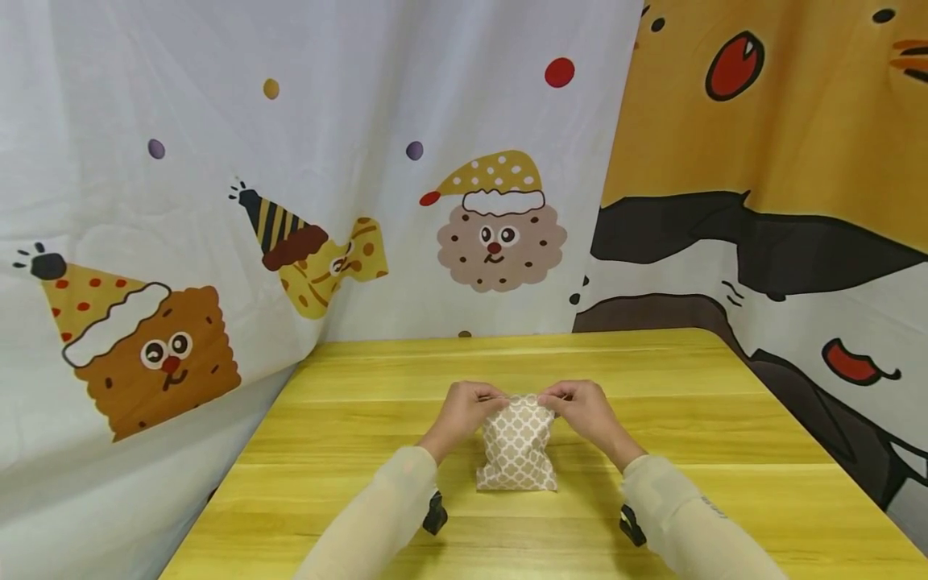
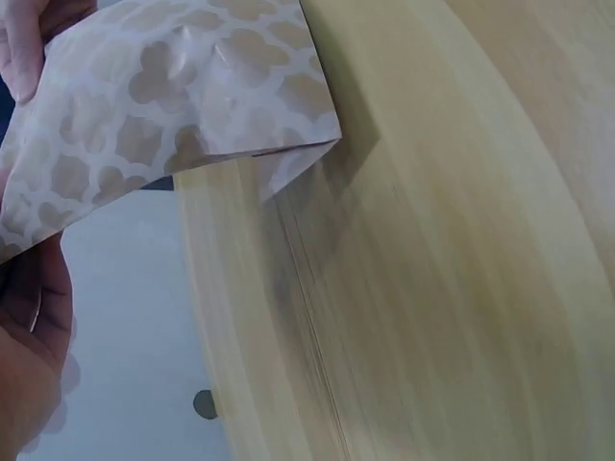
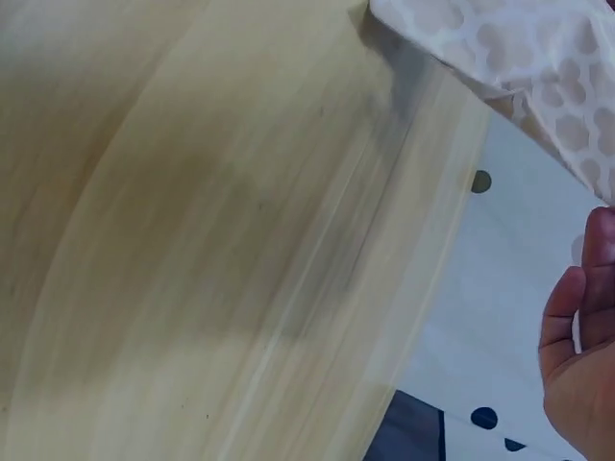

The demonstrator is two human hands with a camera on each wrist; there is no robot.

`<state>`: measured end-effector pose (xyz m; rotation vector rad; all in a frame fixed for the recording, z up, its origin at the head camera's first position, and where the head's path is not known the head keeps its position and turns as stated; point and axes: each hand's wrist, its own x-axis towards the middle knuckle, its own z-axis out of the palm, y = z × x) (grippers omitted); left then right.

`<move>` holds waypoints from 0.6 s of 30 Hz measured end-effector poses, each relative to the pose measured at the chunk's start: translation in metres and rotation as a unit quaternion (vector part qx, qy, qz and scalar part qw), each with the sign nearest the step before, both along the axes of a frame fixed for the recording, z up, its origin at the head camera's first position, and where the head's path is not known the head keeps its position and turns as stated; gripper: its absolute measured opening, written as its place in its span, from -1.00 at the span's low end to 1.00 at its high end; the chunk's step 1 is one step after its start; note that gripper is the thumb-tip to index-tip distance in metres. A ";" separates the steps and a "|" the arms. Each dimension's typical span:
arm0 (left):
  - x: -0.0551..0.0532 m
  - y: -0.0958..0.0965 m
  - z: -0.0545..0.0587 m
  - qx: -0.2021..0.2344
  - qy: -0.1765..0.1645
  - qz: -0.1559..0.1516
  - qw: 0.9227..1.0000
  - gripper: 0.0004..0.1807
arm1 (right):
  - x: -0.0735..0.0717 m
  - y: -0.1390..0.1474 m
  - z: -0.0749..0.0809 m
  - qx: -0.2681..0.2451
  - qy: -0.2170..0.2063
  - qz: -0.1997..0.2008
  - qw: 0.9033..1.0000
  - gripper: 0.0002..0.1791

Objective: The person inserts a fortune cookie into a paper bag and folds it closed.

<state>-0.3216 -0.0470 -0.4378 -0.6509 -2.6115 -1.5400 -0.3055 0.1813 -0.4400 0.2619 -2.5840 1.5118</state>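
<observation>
A beige paper bag (image 1: 518, 447) with a white lattice pattern stands upright on the wooden table, its sides creased. At its top left corner my left hand (image 1: 467, 411) pinches the edge between thumb and fingers. My right hand (image 1: 586, 412) pinches the top right corner in the same way. In the left wrist view the bag (image 2: 183, 96) spans the upper left, with part of the left hand (image 2: 34, 336) below it. The right wrist view has the bag (image 3: 538, 67) at the upper right and the right hand (image 3: 586, 355) under it. What the bag holds is hidden.
The wooden table (image 1: 348, 435) runs back to a white curtain (image 1: 348, 97) printed with cartoon biscuits. On the right hangs an orange and black printed cloth (image 1: 689, 153). Dark wrist devices (image 1: 435, 514) show under both sleeves.
</observation>
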 end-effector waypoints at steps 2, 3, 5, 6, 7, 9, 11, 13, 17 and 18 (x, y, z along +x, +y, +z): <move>0.000 -0.001 0.001 -0.002 -0.002 0.002 1.000 -0.89 | 0.000 0.001 -0.001 0.004 0.005 0.002 1.000 -0.89; 0.000 -0.002 0.001 -0.003 -0.004 0.003 1.000 -0.89 | 0.000 0.002 -0.002 0.006 0.009 0.006 1.000 -0.89; 0.000 -0.002 0.002 -0.004 -0.006 0.006 1.000 -0.89 | 0.001 0.003 -0.003 -0.005 0.007 0.012 1.000 -0.88; 0.000 -0.002 0.002 -0.002 -0.006 0.008 1.000 -0.89 | 0.001 0.003 -0.004 -0.009 0.005 0.012 1.000 -0.87; 0.000 -0.002 0.002 0.000 -0.006 0.010 1.000 -0.89 | 0.001 0.004 -0.004 -0.013 0.004 0.011 1.000 -0.87; 0.000 -0.003 0.002 0.003 -0.007 0.014 1.000 -0.90 | 0.001 0.006 -0.005 -0.010 0.005 0.007 1.000 -0.87; 0.000 -0.003 0.002 0.007 -0.009 0.015 1.000 -0.89 | 0.001 0.007 -0.005 0.003 0.012 0.002 1.000 -0.86; 0.000 -0.003 0.002 0.007 -0.013 0.014 1.000 -0.89 | 0.000 0.008 -0.005 0.013 0.015 0.005 1.000 -0.85; 0.000 -0.003 0.002 0.010 -0.014 0.014 1.000 -0.89 | -0.001 0.009 -0.005 -0.001 -0.005 0.024 1.000 -0.77; 0.000 -0.003 0.002 0.011 -0.013 0.013 1.000 -0.89 | -0.001 0.008 -0.005 -0.006 -0.013 0.029 0.999 -0.73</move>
